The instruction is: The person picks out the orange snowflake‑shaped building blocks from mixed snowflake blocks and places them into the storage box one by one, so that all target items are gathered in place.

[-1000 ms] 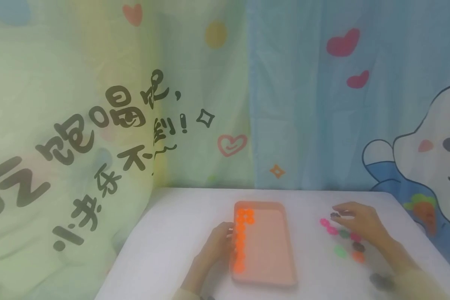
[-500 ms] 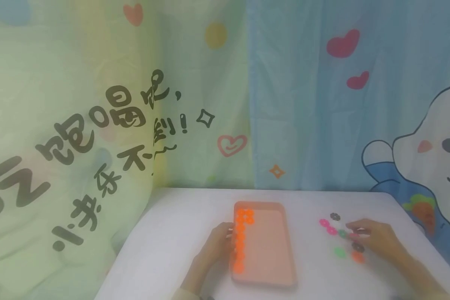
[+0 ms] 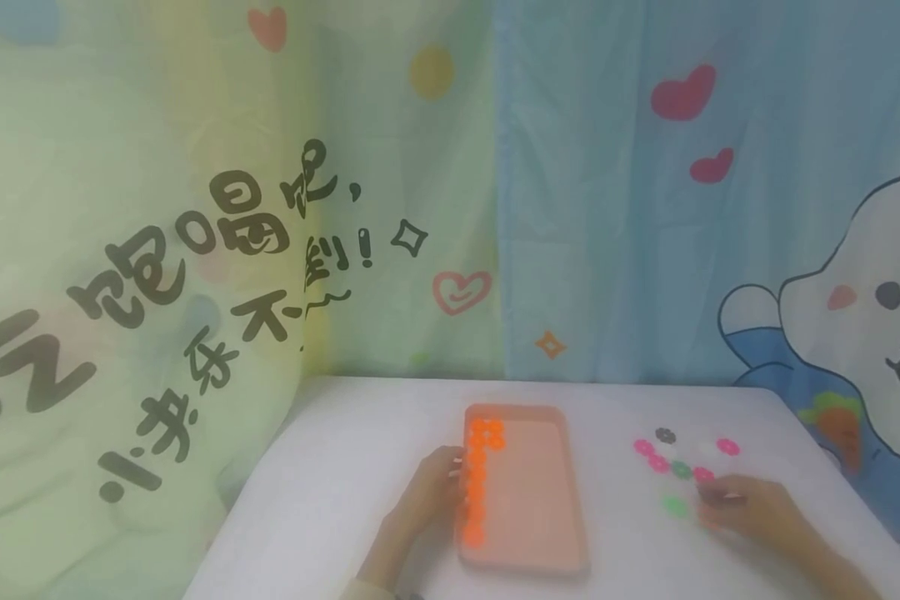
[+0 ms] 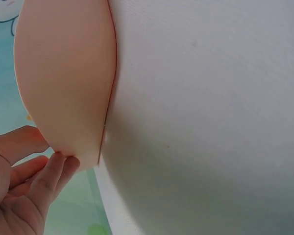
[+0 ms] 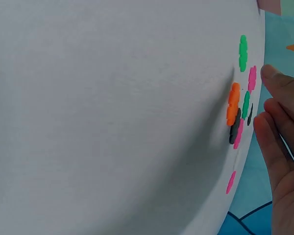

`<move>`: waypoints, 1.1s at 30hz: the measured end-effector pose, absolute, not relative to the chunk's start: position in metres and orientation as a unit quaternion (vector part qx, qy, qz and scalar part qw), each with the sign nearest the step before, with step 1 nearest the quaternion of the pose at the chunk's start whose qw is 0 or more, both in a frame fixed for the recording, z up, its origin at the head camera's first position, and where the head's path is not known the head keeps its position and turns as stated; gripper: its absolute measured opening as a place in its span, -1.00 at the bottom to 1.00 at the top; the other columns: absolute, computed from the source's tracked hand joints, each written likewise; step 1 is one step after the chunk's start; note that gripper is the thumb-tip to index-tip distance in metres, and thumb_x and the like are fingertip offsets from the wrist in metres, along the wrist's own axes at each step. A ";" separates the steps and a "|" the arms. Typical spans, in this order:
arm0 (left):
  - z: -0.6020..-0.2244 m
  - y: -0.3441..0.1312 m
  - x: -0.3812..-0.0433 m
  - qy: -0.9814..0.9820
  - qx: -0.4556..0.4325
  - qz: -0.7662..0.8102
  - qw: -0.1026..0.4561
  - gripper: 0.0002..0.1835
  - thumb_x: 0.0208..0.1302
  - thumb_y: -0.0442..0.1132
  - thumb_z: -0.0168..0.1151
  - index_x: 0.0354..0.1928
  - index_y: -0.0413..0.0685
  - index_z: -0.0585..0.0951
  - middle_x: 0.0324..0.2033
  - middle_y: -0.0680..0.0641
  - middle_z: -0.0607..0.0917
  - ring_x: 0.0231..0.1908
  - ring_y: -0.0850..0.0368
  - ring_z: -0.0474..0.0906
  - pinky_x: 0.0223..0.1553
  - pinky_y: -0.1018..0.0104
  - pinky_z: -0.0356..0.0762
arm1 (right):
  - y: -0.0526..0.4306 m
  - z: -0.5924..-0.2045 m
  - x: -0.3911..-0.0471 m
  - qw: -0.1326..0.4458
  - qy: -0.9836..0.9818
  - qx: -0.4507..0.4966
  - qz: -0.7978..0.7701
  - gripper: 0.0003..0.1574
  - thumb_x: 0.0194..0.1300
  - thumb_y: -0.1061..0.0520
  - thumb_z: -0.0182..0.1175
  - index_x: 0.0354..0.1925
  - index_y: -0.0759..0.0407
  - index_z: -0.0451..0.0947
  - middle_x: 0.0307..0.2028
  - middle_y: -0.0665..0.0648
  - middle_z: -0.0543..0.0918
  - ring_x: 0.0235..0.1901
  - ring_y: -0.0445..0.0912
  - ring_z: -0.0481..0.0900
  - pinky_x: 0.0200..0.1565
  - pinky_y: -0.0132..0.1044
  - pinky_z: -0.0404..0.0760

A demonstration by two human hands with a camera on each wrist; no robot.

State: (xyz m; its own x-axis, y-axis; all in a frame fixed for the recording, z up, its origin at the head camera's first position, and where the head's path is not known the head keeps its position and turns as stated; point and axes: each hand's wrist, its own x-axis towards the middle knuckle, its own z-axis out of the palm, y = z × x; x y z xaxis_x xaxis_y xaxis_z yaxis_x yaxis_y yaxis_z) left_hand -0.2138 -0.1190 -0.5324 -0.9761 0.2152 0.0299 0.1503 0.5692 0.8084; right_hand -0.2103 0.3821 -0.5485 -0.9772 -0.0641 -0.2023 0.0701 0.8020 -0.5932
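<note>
My left hand [image 3: 438, 483] holds the left edge of a shallow pink tray [image 3: 532, 517]; in the left wrist view its fingertips meet the tray's outer wall [image 4: 68, 73]. Orange flower-shaped discs [image 3: 476, 475] run in a row along the tray's left side, with a few more at its far end. My right hand [image 3: 750, 504] hovers over loose discs on the table, partly covering an orange disc [image 5: 232, 104] and a dark grey disc [image 5: 234, 128]. Between its thumb and fingers [image 5: 269, 142] nothing is visible. A light green disc [image 3: 675, 505] lies just left of it.
Beyond the right hand lie a black disc [image 3: 666, 435], a dark green disc [image 3: 681, 470] and several pink discs, one [image 3: 728, 447] farther right. The white table [image 3: 367, 433] meets a printed curtain [image 3: 585, 208] at the back.
My right hand has left the black disc at the far end and come nearer, over the orange and dark grey discs. A pink disc on the right is uncovered. The left hand stays at the tray.
</note>
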 end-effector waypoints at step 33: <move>-0.536 -0.124 -0.214 0.843 0.162 0.513 0.029 -0.45 0.20 -0.48 0.25 0.26 -0.27 0.39 0.15 -0.25 0.53 0.14 -0.19 0.49 0.16 -0.04 0.50 | 0.390 -0.564 -0.204 0.184 0.919 0.031 -0.347 -0.10 0.29 -0.42 0.07 0.30 0.18 0.41 0.22 0.26 0.50 0.17 0.27 0.40 0.11 0.42 0.34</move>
State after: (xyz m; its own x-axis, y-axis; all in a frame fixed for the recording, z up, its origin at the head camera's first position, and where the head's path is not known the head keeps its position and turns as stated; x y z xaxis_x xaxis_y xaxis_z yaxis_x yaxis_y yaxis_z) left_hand -0.2142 -0.1237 -0.5358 -0.9457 0.3033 0.1170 0.2433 0.4215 0.8736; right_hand -0.2042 0.3897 -0.5635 -0.9301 -0.0709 -0.3604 0.1851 0.7571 -0.6266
